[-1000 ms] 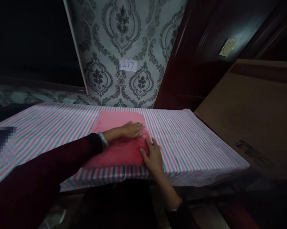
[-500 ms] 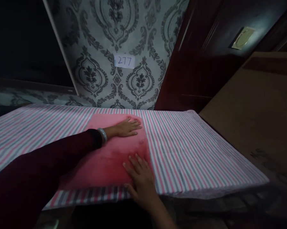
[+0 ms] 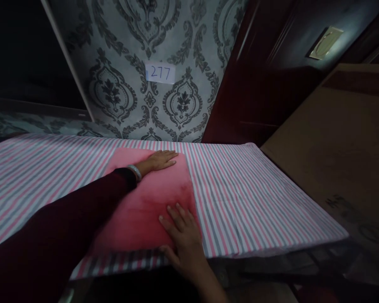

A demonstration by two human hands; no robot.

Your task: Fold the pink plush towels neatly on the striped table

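A flat pink cloth (image 3: 148,189) lies on the striped tablecloth (image 3: 233,189), a little left of the middle. Its surface looks smooth, with darker red shading near my right hand. My left hand (image 3: 161,160) rests palm down on the cloth near its far edge, fingers stretched out; a bracelet circles the wrist below a dark red sleeve. At the near right corner my right hand (image 3: 186,240) lies with fingers spread over the cloth. Neither hand grips anything. Part of the cloth's left side is hidden under my left arm.
Behind the table stands a patterned wall with a paper label (image 3: 160,73) reading 277. A dark screen (image 3: 31,54) is at the upper left. On the right are a dark red door panel (image 3: 252,84) and a large cardboard box (image 3: 340,139) beside the table's edge.
My left hand has slid slightly toward the cloth's far edge. My right hand stays at the near right corner. The whole view has shifted a little.
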